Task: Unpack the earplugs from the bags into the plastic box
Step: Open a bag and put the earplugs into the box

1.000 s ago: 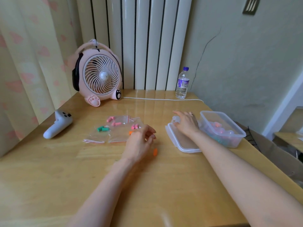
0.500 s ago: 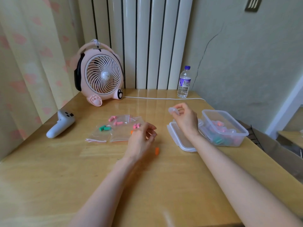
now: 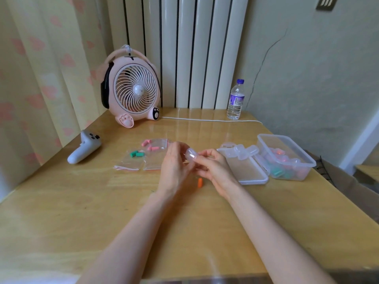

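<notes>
Above the table's [image 3: 82, 201] middle, right hand [image 3: 215, 171] and left hand [image 3: 174, 167] pinch one clear capsule [image 3: 191, 155] between fingertips (orange earplug [image 3: 200, 182] lying underneath); plastic box [image 3: 272, 135] near right edge.

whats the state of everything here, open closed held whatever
plastic box: open, partly filled
lid: off, flat beside the box
small clear case: held between left hand and right hand
orange earplug: loose on the table
bags: lying flat, earplugs inside
water bottle: upright, capped
fan: upright; running or not, cannot tell
</notes>
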A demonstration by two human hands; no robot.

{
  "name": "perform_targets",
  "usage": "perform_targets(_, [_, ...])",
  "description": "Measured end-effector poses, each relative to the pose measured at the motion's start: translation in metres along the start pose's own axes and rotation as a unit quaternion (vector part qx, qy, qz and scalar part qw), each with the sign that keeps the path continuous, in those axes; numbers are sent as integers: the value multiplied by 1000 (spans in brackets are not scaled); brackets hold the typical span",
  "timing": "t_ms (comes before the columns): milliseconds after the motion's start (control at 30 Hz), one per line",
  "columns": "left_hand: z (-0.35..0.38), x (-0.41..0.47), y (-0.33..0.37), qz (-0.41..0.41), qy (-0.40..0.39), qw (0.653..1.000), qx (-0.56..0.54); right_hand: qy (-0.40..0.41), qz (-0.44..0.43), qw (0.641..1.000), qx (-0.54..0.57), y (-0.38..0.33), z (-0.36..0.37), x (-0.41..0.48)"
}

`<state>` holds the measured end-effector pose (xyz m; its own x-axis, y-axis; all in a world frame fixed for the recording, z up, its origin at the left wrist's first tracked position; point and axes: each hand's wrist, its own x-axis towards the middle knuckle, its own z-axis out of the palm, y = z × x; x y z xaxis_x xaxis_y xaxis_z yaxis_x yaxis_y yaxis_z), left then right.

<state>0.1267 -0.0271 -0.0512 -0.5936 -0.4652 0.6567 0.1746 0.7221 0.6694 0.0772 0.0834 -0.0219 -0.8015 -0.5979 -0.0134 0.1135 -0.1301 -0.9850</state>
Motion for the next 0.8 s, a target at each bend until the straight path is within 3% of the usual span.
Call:
perform_targets(400, [-1,3,2,45,-48,998,-20,-16,-26,999,17,3,-11,0])
perform_targets(800, [-7,4,1,8,-62,997,-40,-9,-44,999,10,3,-14,2])
